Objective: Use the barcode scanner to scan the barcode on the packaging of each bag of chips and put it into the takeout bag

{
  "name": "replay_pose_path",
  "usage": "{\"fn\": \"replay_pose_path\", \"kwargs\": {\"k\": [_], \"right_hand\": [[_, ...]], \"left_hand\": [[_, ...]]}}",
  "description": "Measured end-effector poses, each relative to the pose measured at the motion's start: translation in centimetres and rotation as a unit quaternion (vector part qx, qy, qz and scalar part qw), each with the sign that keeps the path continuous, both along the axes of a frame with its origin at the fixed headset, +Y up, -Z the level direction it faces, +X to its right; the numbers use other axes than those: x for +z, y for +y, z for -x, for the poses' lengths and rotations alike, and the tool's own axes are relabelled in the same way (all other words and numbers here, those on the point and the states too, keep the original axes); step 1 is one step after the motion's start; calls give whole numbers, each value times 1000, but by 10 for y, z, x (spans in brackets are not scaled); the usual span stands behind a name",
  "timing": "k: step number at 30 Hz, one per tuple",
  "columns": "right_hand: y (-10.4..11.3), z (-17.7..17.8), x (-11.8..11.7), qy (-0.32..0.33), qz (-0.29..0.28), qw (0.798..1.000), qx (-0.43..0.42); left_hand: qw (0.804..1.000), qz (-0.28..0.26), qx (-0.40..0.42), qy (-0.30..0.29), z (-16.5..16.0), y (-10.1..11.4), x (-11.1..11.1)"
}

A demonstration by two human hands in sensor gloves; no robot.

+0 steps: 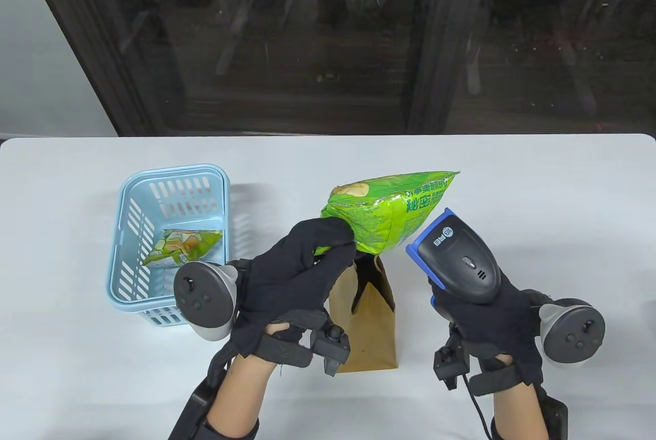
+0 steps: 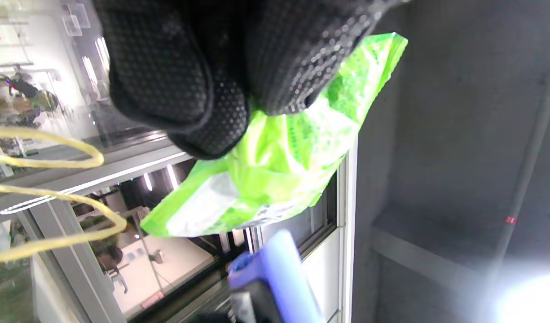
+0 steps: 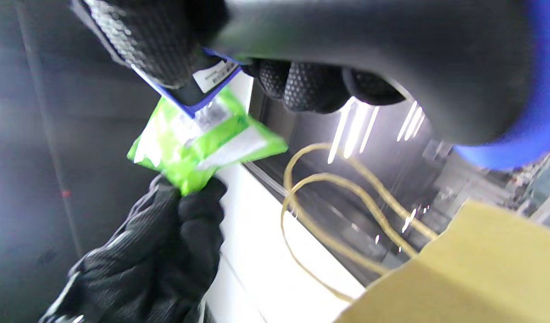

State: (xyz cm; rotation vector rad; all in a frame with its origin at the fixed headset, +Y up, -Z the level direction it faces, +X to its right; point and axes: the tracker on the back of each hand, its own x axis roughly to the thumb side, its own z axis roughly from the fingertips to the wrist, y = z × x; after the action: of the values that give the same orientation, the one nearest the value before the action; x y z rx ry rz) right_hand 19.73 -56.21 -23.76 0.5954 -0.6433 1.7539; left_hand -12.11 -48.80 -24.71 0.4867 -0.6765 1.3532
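Table view: the left hand (image 1: 294,276) is pinching one corner of a green bag of chips (image 1: 394,207) with curled fingers, holding it in the air just above the mouth of the brown takeout bag (image 1: 366,317), which is standing upright on the white table (image 1: 538,194). The right hand (image 1: 487,327) is gripping the handle of the barcode scanner (image 1: 456,260), whose blue-edged head is pointing at the lower side of the held bag, close beside it. A second bag of chips (image 1: 182,248) is lying inside the light blue basket (image 1: 130,214) at the left.

Left wrist view: gloved fingertips (image 2: 212,107) are closing on the crimped end of the green bag (image 2: 275,161); the scanner's blue nose (image 2: 275,264) is showing below it, blurred.

Right wrist view: fingers (image 3: 310,85) are wrapping around the scanner handle (image 3: 369,54); beyond, the left hand (image 3: 167,251) is holding the green bag (image 3: 198,143) up. The takeout bag's paper edge (image 3: 472,269) and cord handles (image 3: 328,211) are lying at lower right.
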Motion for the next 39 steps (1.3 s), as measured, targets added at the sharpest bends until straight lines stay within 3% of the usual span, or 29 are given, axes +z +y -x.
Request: {"fn": "replay_pose_path", "kwargs": {"k": [5, 8, 11, 21, 27, 32, 35, 39], "right_hand": [[-30, -22, -18, -99, 26, 994, 24], [-50, -31, -30, -133, 43, 989, 51], [-73, -36, -41, -153, 71, 983, 73], [-130, -28, -65, -192, 145, 948, 207], [-141, -25, -65, -175, 162, 942, 234], [-144, -24, -66, -174, 167, 940, 241], [-146, -24, -67, -178, 169, 937, 250], [-149, -23, -67, -174, 176, 934, 258]], "left_hand": [[991, -52, -40, 115, 5, 2, 7], [985, -78, -45, 146, 4, 2, 10], [986, -71, -51, 139, -2, 0, 9], [958, -46, -153, 238, -24, -7, 0], [943, 14, -215, 253, -30, -15, -9], [949, 39, -221, 222, -31, -17, -7], [942, 52, -243, 226, -32, -14, -5], [929, 110, -285, 211, -33, -18, -12]]}}
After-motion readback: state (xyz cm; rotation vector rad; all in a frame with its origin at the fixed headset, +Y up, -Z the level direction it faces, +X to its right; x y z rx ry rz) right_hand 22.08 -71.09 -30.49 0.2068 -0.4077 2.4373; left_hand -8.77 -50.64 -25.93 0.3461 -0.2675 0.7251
